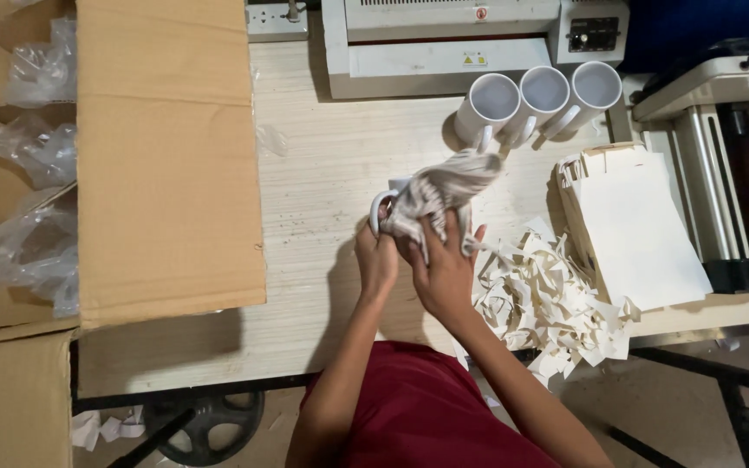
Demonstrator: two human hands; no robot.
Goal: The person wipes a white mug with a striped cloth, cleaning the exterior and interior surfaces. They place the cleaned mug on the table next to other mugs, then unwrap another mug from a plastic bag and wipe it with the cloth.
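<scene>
Open brown cardboard box [166, 156] seen at left of pale wooden tabletop [322, 199]. White ceramic mug [385, 208] gripped by left hand [376, 260], fingers closed, apparently steadied for wiping. Crumpled off-white cloth [439, 191] pressed on by right hand [446, 273], fingers clamped. Three white mugs [543, 95] lined behind; paper shreds [539, 295] heaped right.

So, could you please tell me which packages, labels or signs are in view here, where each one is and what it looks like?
Cardboard box: left side of the table, large, brown, flaps open.
Plastic bags: inside the box's compartments, clear, crumpled.
Round sticker: top of the grey machine at the table's back, red and white.
Warning label: on the machine's front, small, yellow triangle on white.
Flat cartons: right of the hands, stacked, off-white.
</scene>
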